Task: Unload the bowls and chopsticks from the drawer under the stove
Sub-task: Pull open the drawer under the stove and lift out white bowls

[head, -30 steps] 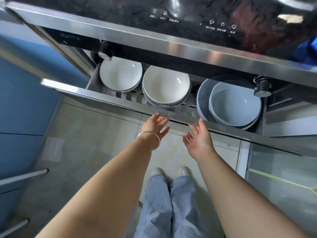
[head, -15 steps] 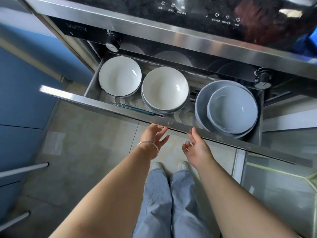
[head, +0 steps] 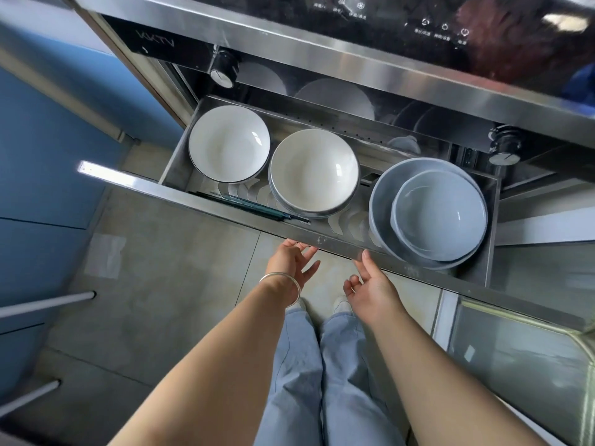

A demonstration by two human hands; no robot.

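The drawer (head: 338, 243) under the stove (head: 354, 43) stands pulled out, and everything to be unloaded lies in it. At its left end sits a white bowl with a dark rim (head: 229, 143); just beside it, toward the middle, is a stack of white bowls (head: 314, 172), at least two judging by the doubled rims; at the right end a smaller grey-blue bowl (head: 439, 215) nests inside a larger grey-blue bowl (head: 383, 201). A bundle of dark chopsticks (head: 248, 204) lies flat along the front wall, in front of the left bowl and running toward the stack. Both hands are at the drawer's front edge and hold nothing: the left hand (head: 293, 262), with a silver bangle (head: 283, 283) on its wrist, has its fingers loosely spread with the tips at the underside of the front panel, and the right hand (head: 370, 284) is relaxed and palm-up with its fingertips at the same edge. The bowls look like glazed ceramic, so likely rigid, fairly heavy, smooth and breakable; each would best be taken at the rim with the thumb inside and fingers under the outer wall, and the stacked and nested ones either lifted as a set with support beneath or taken off the top one by one. The chopsticks should be light, stiff and prone to rolling, so gathering the bundle near its middle in one pinch seems safest.
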